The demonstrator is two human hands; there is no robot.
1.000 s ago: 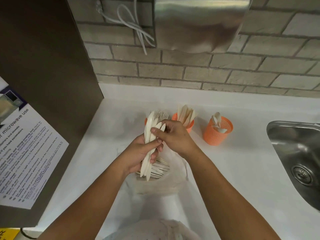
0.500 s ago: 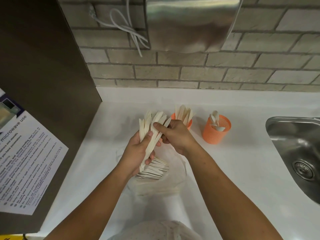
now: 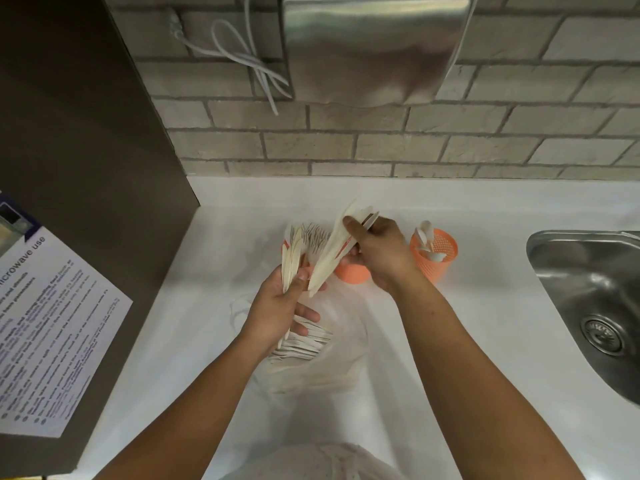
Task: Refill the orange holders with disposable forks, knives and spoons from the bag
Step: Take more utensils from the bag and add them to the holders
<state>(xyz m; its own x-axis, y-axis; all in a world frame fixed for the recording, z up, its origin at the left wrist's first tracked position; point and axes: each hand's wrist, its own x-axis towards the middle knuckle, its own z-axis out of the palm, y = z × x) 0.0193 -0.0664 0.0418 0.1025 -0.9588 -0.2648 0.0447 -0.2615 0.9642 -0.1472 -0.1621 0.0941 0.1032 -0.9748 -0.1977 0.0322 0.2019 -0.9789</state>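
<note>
My left hand (image 3: 277, 311) grips a bundle of cream knives (image 3: 290, 256), blades up, above the clear bag (image 3: 318, 358) that holds more cutlery. My right hand (image 3: 377, 251) pinches a few knives (image 3: 332, 251), tilted, over the middle orange holder (image 3: 351, 271). Behind my left hand, the left holder is mostly hidden and its forks (image 3: 313, 233) stick up. The right orange holder (image 3: 434, 254) contains a few spoons.
A steel sink (image 3: 588, 306) lies at the right of the white counter (image 3: 485, 341). A brown cabinet side with a microwave notice (image 3: 45, 334) stands left. A steel dispenser (image 3: 370, 46) and white cable (image 3: 249, 64) hang on the brick wall.
My right hand has pulled a few knives out of the left hand's bundle and carried them right, over the middle holder. The left hand keeps the remaining knives.
</note>
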